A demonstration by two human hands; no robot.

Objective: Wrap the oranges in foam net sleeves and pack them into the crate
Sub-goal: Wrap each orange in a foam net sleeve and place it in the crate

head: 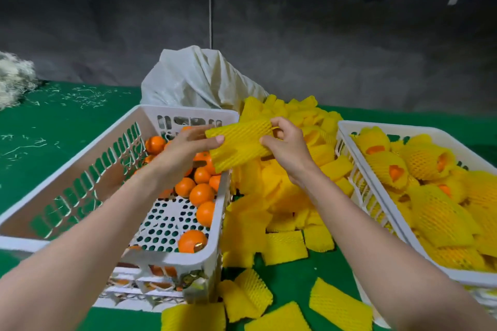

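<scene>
The left grip (188, 150) and right grip (286, 146) each pinch one end of a yellow foam net sleeve (239, 146), thumbs and fingers curled on it. It is held at the frame's centre, above a heap of loose sleeves (271, 191) on the green surface (53, 129). Bare oranges (200, 193) lie in the left crate (172, 255). Wrapped oranges (430, 161) fill the right crate (403, 129). A pale sack (199, 78) stands behind.

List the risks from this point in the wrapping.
1. The left hand and right hand pinch the foam sleeve; it looks like two pieces, so one orange may get both.
2. Dropped, it would land among the bare oranges in the left crate.
</scene>
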